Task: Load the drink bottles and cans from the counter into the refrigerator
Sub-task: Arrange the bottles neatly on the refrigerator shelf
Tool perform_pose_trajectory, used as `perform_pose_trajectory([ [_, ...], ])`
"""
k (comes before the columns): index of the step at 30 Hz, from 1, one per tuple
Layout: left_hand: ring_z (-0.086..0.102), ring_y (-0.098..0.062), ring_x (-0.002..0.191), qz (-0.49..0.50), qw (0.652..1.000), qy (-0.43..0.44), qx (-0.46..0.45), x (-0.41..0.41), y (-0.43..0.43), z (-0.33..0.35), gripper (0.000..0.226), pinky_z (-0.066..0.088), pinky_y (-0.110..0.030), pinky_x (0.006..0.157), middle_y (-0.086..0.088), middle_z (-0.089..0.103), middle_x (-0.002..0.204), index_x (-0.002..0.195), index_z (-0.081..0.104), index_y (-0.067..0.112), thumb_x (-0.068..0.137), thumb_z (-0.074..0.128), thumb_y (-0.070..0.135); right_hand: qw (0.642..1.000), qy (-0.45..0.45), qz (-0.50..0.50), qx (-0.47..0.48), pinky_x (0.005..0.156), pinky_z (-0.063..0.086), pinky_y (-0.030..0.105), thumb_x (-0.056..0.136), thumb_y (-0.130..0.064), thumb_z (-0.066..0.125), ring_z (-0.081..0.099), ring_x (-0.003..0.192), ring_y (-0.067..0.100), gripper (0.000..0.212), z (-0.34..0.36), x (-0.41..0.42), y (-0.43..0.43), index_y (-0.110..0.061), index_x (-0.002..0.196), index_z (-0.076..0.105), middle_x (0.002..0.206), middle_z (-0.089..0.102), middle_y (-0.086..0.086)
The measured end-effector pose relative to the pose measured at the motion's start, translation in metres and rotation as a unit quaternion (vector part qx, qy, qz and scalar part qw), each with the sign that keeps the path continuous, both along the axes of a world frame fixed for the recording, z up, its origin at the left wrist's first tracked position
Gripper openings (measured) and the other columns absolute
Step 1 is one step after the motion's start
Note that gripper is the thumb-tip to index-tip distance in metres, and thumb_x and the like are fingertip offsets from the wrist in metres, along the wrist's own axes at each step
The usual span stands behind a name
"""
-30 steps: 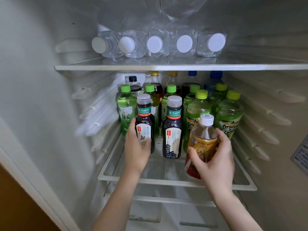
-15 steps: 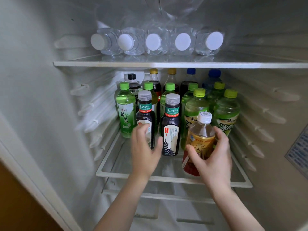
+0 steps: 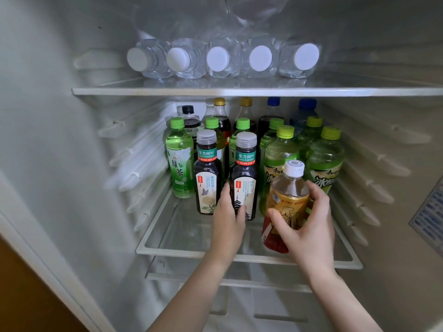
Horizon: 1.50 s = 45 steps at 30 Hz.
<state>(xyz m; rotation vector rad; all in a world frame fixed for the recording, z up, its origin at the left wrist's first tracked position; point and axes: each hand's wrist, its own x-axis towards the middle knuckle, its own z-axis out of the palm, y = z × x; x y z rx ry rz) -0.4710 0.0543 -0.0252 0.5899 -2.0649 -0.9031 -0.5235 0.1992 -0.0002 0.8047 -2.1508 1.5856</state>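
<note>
Curling round the amber bottle [image 3: 287, 190] right of centre, the right grip [image 3: 311, 226] holds it; the left grip [image 3: 227, 221] touches a dark bottle [image 3: 244, 178], fingers straight.

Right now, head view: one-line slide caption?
Right hand grips a tilted amber bottle at the fridge shelf; left hand touches a dark tea bottle.

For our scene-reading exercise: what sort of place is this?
Inside a refrigerator, likely domestic: ribbed white walls, glass shelves, upright drink bottles crowding one, water bottles lying above; the right hand holds an amber bottle.
</note>
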Motion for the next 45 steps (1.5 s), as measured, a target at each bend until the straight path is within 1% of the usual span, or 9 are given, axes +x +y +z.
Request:
perform_pose_trajectory([
  [4,0.041,-0.015,0.132,-0.010,1.000,-0.001,0.003,-0.001,-0.005,-0.002,0.061,0.030,-0.018,0.107,-0.003,0.043,0.145,0.147,0.027,0.011,0.094,0.055,0.012,1.000,0.000,0.004,-0.001,0.099,0.044,0.037,0.065,-0.042,0.078,0.048,0.120,0.014,0.084,0.000,-0.001,0.001,-0.034,0.133,0.030,0.125,0.044,-0.014],
  [12,0.033,-0.015,0.137,-0.024,1.000,0.002,0.018,-0.003,-0.007,-0.003,0.061,0.014,0.002,0.102,-0.006,0.037,0.149,0.148,0.026,0.006,0.094,0.053,0.006,1.000,-0.001,0.013,-0.008,0.100,0.043,0.036,0.065,-0.044,0.076,0.048,0.120,0.012,0.083,0.000,0.000,0.002,-0.035,0.133,0.029,0.124,0.043,-0.017],
  [18,0.041,-0.009,0.134,-0.024,0.998,0.044,0.024,0.008,0.000,-0.003,0.056,0.036,-0.033,0.111,0.004,0.044,0.145,0.146,0.032,0.012,0.094,0.053,0.010,0.999,-0.017,0.039,-0.008,0.096,0.045,0.032,0.062,-0.046,0.077,0.051,0.116,0.008,0.083,0.005,0.000,0.007,-0.034,0.131,0.033,0.123,0.046,-0.018],
  [21,0.046,0.006,0.121,-0.018,0.995,0.094,0.014,0.023,0.010,-0.007,0.040,0.043,-0.027,0.104,0.021,0.050,0.127,0.135,0.048,0.016,0.095,0.054,0.016,0.998,-0.017,0.066,-0.007,0.092,0.045,0.027,0.063,-0.043,0.080,0.053,0.111,0.002,0.080,0.010,-0.002,0.010,-0.033,0.128,0.036,0.120,0.050,-0.019],
  [29,0.047,0.006,0.119,-0.134,0.990,0.044,0.032,0.029,0.032,-0.011,0.047,0.041,-0.012,0.099,0.009,0.052,0.130,0.134,0.045,0.023,0.090,0.061,0.026,0.989,-0.066,0.118,-0.061,0.091,0.038,0.004,0.084,-0.059,0.051,0.049,0.115,-0.013,0.055,0.000,-0.007,0.024,-0.038,0.134,0.041,0.118,0.050,-0.041],
  [32,0.044,0.006,0.124,-0.176,0.982,0.019,0.060,0.020,0.049,-0.010,0.066,0.040,-0.018,0.103,0.010,0.047,0.135,0.141,0.036,0.019,0.083,0.065,0.036,0.981,-0.120,0.087,-0.126,0.100,0.044,0.027,0.090,-0.050,0.043,0.056,0.114,0.003,0.039,-0.018,-0.010,0.028,-0.029,0.121,0.054,0.119,0.061,-0.017],
  [35,0.038,0.018,0.117,-0.174,0.983,0.027,0.046,0.013,0.064,-0.010,0.083,0.034,-0.002,0.096,0.020,0.039,0.125,0.140,0.032,0.013,0.074,0.071,0.042,0.969,-0.188,0.069,-0.143,0.092,0.049,0.041,0.098,-0.038,0.038,0.063,0.104,0.018,0.023,-0.034,-0.015,0.034,-0.033,0.104,0.059,0.104,0.067,-0.004],
  [41,0.044,-0.013,0.121,-0.143,0.989,0.013,0.031,0.009,0.070,-0.005,0.085,0.039,-0.036,0.104,0.000,0.046,0.129,0.140,0.032,0.012,0.071,0.078,0.035,0.973,-0.216,0.052,-0.056,0.087,0.051,0.045,0.085,-0.057,0.034,0.066,0.087,0.016,0.044,-0.038,-0.023,0.036,-0.029,0.095,0.065,0.090,0.071,-0.004],
  [45,0.048,-0.014,0.123,-0.117,0.991,0.026,0.062,0.029,0.056,-0.012,0.093,0.043,-0.040,0.103,0.000,0.047,0.133,0.144,0.027,0.017,0.068,0.076,0.039,0.986,-0.167,0.014,0.021,0.080,0.049,0.027,0.092,-0.042,0.047,0.064,0.079,0.011,0.022,-0.042,-0.021,0.036,-0.028,0.085,0.063,0.080,0.068,-0.008],
])
